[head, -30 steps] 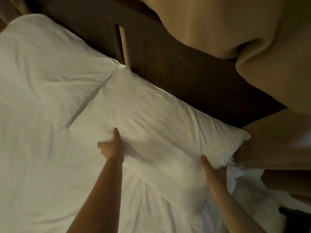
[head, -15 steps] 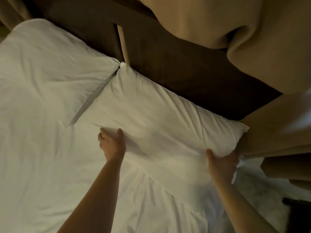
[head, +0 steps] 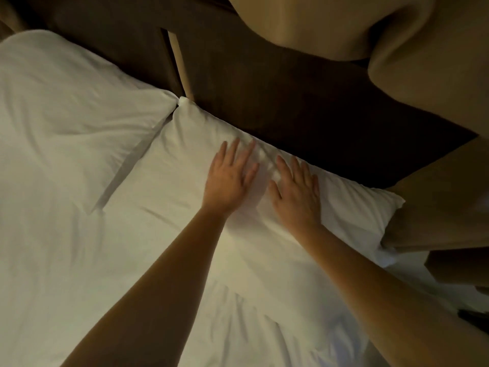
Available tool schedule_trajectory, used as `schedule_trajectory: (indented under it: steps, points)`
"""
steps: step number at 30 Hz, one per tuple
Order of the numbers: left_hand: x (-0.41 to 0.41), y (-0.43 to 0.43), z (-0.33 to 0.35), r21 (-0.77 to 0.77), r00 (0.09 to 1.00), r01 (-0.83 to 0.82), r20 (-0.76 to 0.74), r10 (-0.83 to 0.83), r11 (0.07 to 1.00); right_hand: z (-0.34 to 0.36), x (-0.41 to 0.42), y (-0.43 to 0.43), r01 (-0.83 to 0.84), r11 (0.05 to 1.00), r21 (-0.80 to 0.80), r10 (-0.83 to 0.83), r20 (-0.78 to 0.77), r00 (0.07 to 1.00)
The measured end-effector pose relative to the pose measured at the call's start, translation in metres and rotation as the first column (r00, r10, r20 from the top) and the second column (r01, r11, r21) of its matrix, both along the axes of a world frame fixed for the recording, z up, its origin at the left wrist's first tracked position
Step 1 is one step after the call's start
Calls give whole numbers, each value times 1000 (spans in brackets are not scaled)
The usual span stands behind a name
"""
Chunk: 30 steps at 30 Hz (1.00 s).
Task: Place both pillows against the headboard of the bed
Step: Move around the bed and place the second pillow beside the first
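Note:
Two white pillows lie side by side on the bed, their far edges against the dark wooden headboard (head: 264,83). The left pillow (head: 66,107) fills the upper left. The right pillow (head: 180,186) runs diagonally from the centre to the right. My left hand (head: 227,178) rests flat on the right pillow's top, palm down, fingers spread toward the headboard. My right hand (head: 296,192) lies flat just beside it, also with fingers apart. Neither hand grips anything. The fingertips look blurred.
A white sheet (head: 79,287) covers the mattress below the pillows. A beige curtain or drape (head: 397,35) hangs at the top right above the headboard. A tan surface (head: 444,215) stands at the bed's right side, touching the right pillow's corner.
Both hands have let go of the right pillow's near edge and moved up onto its top, flat and close together. The pillow now lies closer against the headboard.

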State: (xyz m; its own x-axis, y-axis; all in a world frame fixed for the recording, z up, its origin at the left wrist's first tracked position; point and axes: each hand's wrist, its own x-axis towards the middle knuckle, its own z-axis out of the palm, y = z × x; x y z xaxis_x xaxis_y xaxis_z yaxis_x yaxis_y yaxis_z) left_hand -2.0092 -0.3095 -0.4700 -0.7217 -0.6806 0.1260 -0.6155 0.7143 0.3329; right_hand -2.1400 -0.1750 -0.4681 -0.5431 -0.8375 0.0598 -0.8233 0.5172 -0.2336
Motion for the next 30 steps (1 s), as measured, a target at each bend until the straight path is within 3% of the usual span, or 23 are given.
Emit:
schedule_trajectory:
  steps: [3,5,11,16,18,20,23,26,30]
  points:
    - [5,-8,-28,118,987,-38,160,18,992,-28,-27,15,-23,990,137,26,-18,999]
    - [22,-19,-40,88,970,-117,223,95,989,-42,-53,43,5,983,182,5,-56,998]
    - [56,-55,-40,100,905,-377,253,343,921,-56,-98,109,232,968,92,-229,-43,972]
    - [77,-72,-29,178,846,-510,280,454,841,-48,-99,135,417,908,41,-411,-107,906]
    - [73,-74,-19,202,866,-489,225,446,848,-41,-97,129,462,887,-2,-459,-124,880]
    - [59,-73,-9,129,911,-405,136,389,905,-30,-87,104,400,915,-54,-404,-91,910]
    - [23,-57,-2,-18,986,-133,99,135,991,-20,-49,48,189,978,-91,-194,-58,979]
    - [2,-26,-14,-20,987,79,142,-75,997,-27,-12,8,72,997,-30,-73,-26,997]
    - [34,-19,-42,24,981,-59,186,54,998,-49,-17,24,-6,996,94,12,-58,998]
